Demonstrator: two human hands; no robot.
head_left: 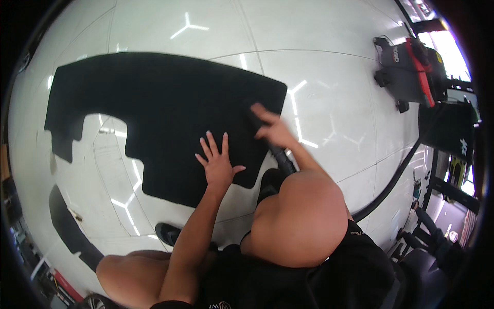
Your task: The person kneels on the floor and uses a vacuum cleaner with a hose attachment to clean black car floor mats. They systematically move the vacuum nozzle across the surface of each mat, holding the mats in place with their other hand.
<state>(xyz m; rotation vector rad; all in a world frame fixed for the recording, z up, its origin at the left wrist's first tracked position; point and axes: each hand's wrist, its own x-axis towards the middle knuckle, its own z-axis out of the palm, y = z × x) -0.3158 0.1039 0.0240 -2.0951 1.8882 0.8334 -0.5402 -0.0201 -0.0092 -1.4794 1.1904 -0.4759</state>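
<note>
A large black car floor mat [170,92] with cut-out edges lies flat on the glossy floor in front of me. My left hand [218,165] presses on its near part, palm down with the fingers spread. In my right hand [275,129] is a black vacuum hose [282,158], its dark nozzle end against the right part of the mat. The fingers wrap round it, and the forefinger points along it. Against the dark mat the nozzle's tip is hard to make out.
At the far right stands a black and red vacuum cleaner [411,72]. Its hose [383,198] curves along the floor on my right. A second dark mat piece [69,221] lies at left. My shoe [167,233] is close to the mat's near edge. Shelving and equipment line the right side.
</note>
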